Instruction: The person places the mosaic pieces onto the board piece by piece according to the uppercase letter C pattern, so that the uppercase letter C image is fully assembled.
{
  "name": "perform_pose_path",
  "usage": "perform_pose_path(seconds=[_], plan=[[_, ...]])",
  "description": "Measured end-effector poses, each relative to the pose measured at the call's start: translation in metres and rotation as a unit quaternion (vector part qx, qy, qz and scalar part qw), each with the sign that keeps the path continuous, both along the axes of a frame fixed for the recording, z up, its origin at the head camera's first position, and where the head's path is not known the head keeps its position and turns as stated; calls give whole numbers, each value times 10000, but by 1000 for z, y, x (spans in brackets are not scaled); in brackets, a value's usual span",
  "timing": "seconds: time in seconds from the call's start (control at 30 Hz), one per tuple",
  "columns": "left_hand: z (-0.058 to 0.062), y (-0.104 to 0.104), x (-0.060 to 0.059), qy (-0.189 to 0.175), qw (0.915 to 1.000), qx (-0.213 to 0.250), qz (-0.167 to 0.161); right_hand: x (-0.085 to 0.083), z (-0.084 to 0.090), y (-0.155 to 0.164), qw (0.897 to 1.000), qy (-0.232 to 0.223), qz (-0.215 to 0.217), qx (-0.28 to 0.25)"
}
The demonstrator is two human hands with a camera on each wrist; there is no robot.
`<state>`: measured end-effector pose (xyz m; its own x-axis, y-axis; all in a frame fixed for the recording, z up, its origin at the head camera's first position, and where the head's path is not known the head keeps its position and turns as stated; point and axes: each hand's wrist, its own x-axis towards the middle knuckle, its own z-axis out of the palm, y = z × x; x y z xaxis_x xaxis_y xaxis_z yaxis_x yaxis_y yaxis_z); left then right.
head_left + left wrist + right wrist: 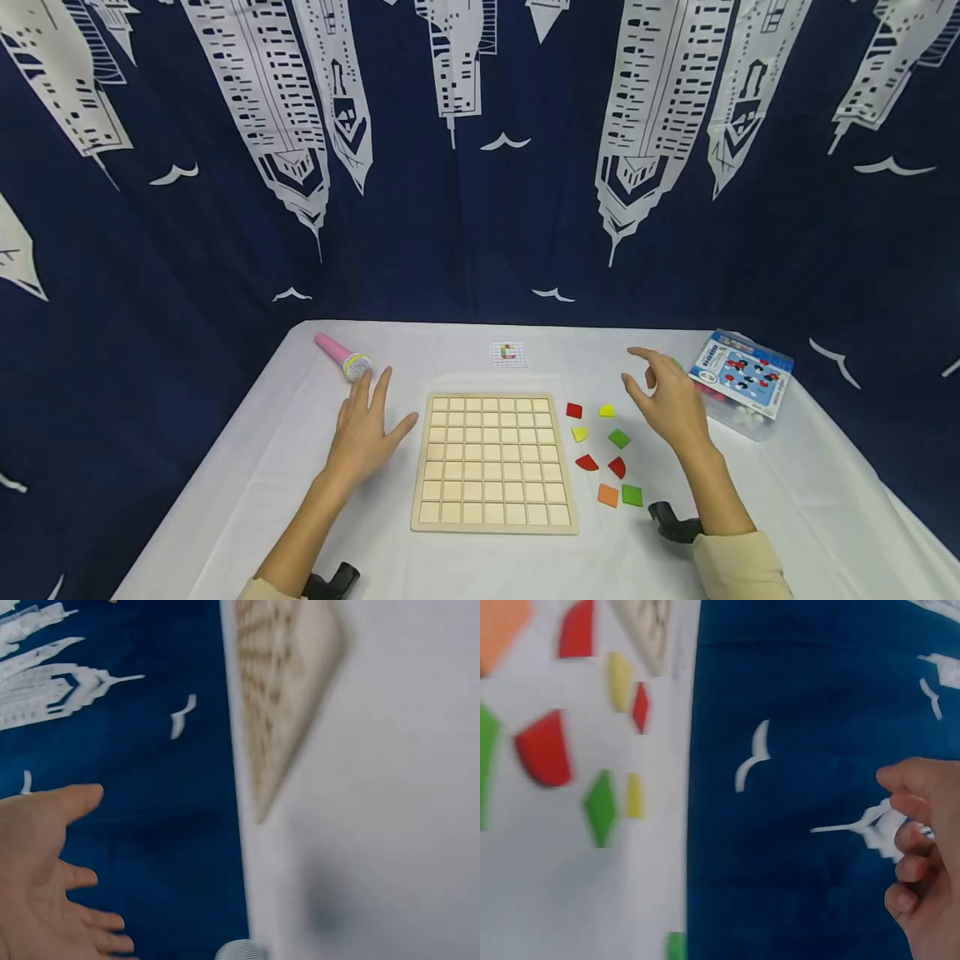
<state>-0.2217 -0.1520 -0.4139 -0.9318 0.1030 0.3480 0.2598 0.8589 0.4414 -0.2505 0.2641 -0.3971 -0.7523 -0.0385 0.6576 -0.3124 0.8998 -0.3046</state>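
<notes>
My left hand [363, 442] hovers left of a wooden grid board [491, 529], its fingers spread and holding nothing. Just beyond its fingertips lies a pink toy microphone [333, 347]; in the left wrist view only the ribbed silver head [241, 950] shows. My right hand [670, 400] hangs over the table with thumb and index finger apart, the other fingers loosely curled, nothing between them. Left of it lie small flat pieces, among them a red square [574, 411], a yellow piece [607, 411], a green square [619, 439], a red quarter-circle piece [617, 467] and an orange square [608, 496].
A clear plastic box with a blue printed lid [742, 372] stands at the right edge, partly behind the right hand. A small gridded pattern card [508, 354] lies beyond the board. White cloth covers the table [465, 571], and a navy curtain [465, 242] hangs behind it.
</notes>
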Motion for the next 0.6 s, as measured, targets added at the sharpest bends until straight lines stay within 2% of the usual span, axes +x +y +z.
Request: perform_pose_path(seconds=[0.07,0.17,0.3,0.37,0.47,0.6], plan=[[-14,2,2,36,9997,127,-194,-2,-10,2,9997,-251,35,-25],[-32,5,4,-15,9981,313,-531,-6,-26,6,9960,-894,63,-35],[-53,5,5,-538,9910,726,-990,-14,-47,14,9838,-1775,206,-154],[-62,3,5,-842,9862,821,-1164,-17,-58,18,9775,-2065,311,-297],[-72,-2,5,-1120,9823,557,-1395,-21,-70,23,9684,-2401,425,-517],[-79,-5,6,-1045,9812,83,-1622,-26,-80,28,9626,-2583,512,-631]])
